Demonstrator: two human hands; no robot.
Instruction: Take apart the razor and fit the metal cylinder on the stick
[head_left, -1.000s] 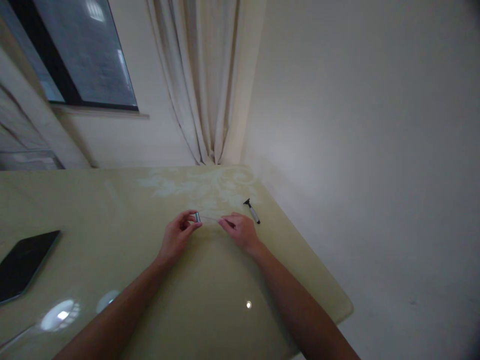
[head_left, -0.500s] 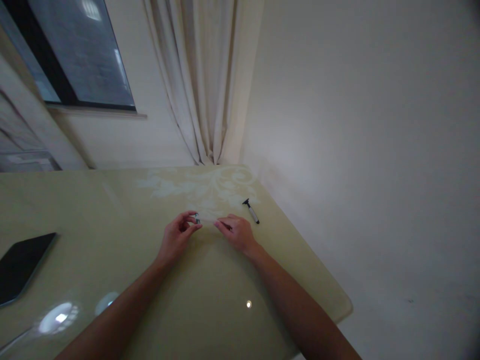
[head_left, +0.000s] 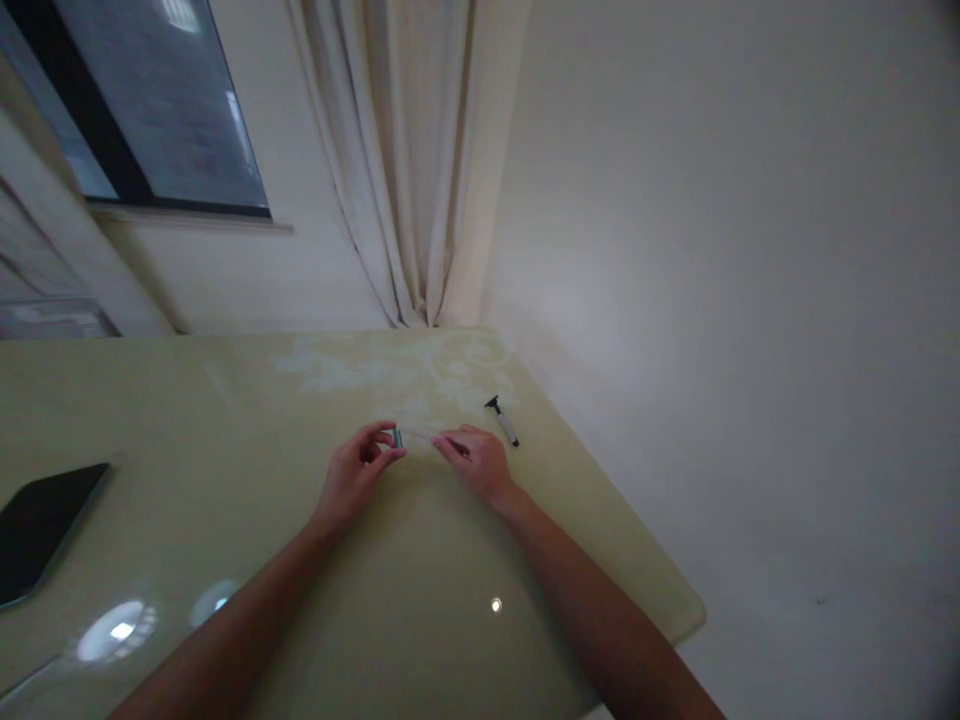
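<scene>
Between the thumb and fingers of my left hand (head_left: 365, 452) is a small razor blade cartridge (head_left: 397, 437), held on edge with its green and dark face turned to the right. My right hand (head_left: 474, 458) pinches a thin pale stick (head_left: 418, 434). The stick points left, its far end at or very near the upper part of the cartridge; whether they touch is too small to tell. Beyond my right hand, a razor handle (head_left: 507, 425) with a grey grip and black head end lies on the table.
The glossy pale green table (head_left: 390, 610) has a rounded right corner next to the wall (head_left: 712, 300). A dark flat tablet-like object (head_left: 49, 530) lies at the left. Behind the table hang curtains (head_left: 405, 160) beside a window (head_left: 187, 110).
The cartridge has turned a little, showing more of its green face. The stick's left end has risen slightly, and my right hand has shifted very little.
</scene>
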